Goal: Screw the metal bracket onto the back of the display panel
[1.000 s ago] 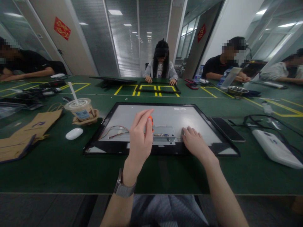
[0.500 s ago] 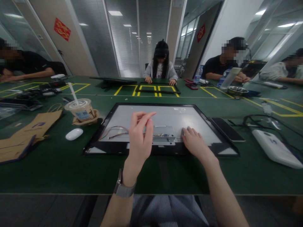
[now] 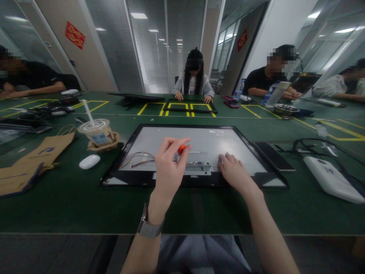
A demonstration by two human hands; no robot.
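A flat display panel (image 3: 196, 136) with a black frame lies on the table before me. Along its near edge sits a metal bracket box (image 3: 203, 160) with connectors; thin cables (image 3: 139, 158) run from it to the left. My left hand (image 3: 170, 161), raised over the box, is closed, with thumb and fingers round an orange-handled screwdriver (image 3: 181, 149). Only the screwdriver's orange top shows; my hand hides the rest. My right hand (image 3: 232, 169) rests open on the panel, right of the box, with its fingers stretched out.
To the left are a drink cup (image 3: 98, 135), a white mouse-like case (image 3: 89, 162) and a paper bag (image 3: 37, 161). On the right lie a phone (image 3: 274, 156), a white device (image 3: 332, 179) and black cables (image 3: 316, 146). Several people sit around the table.
My left thumb and fingers have shifted and spread slightly, so the orange screwdriver top now shows between them. My right hand stays in place.
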